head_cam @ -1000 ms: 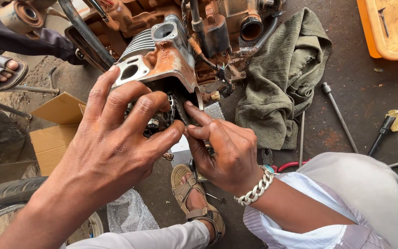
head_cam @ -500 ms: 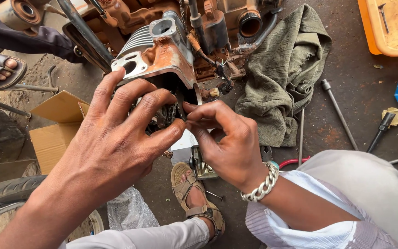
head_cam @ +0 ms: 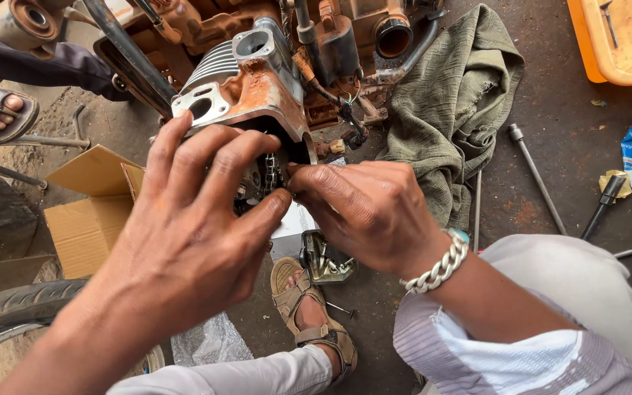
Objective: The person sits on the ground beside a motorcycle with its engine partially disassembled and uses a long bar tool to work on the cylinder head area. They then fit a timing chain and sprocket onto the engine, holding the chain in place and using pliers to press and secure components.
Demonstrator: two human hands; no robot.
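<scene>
One head-worn camera looks steeply down from close above, the left hand (head_cam: pixel 184 241) and right hand (head_cam: pixel 371 208) filling mid-frame at the rusty engine (head_cam: pixel 250 95), oil-stained ground and the wearer's sandalled foot (head_cam: pixel 309 314) below

Bare, stained concrete floor (head_cam: pixel 550 183) in flat daylight. Olive rag (head_cam: pixel 455 110) beyond the hands, orange tray (head_cam: pixel 623 44) far upper right, cardboard box (head_cam: pixel 85 219) left of them, tyre (head_cam: pixel 9 307) lower left.

Even, soft daylight; shadows faint, focus sharp, slight stretching at the edges.
</scene>
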